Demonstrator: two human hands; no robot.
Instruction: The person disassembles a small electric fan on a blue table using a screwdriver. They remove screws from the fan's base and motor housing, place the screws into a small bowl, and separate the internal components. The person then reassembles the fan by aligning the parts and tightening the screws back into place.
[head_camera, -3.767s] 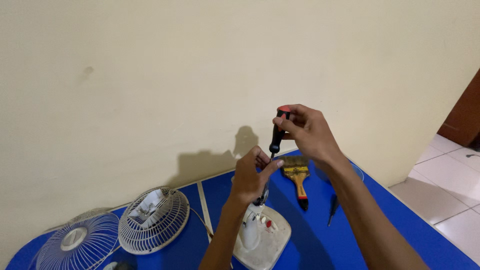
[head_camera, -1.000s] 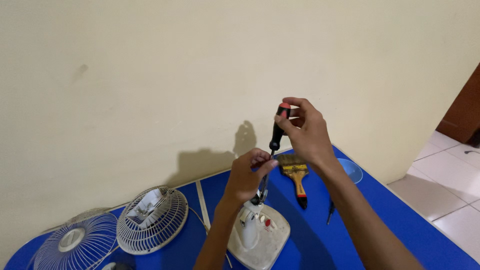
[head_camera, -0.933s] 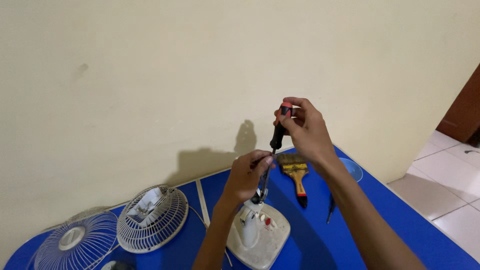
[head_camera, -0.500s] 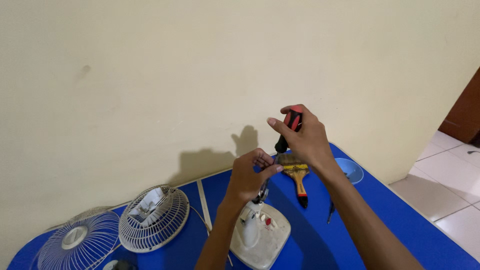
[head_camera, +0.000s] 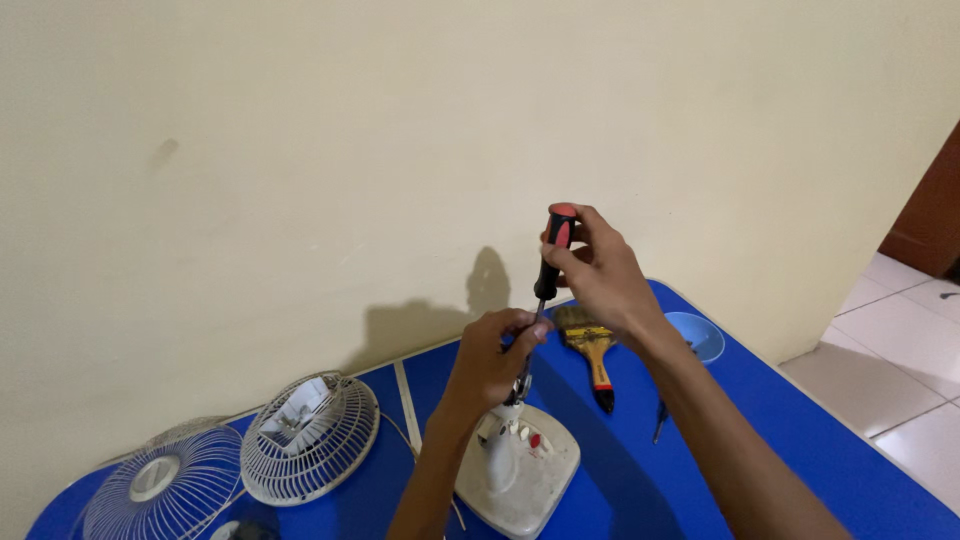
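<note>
The right hand (head_camera: 600, 275) grips the screwdriver (head_camera: 550, 255) upright by its handle; the left hand (head_camera: 490, 355) pinches its shaft, steadying the tip over the white fan base (head_camera: 520, 475) on the blue desk (head_camera: 800, 440).

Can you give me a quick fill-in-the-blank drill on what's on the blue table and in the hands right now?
1. The right hand grips the ______ by its red and black handle.
2. The left hand steadies the shaft above the white fan ______.
3. Two fan grilles lie at the ______ end of the blue table.
4. The paintbrush has a yellow and ______ handle.

Missing words: screwdriver; base; left; red
</note>
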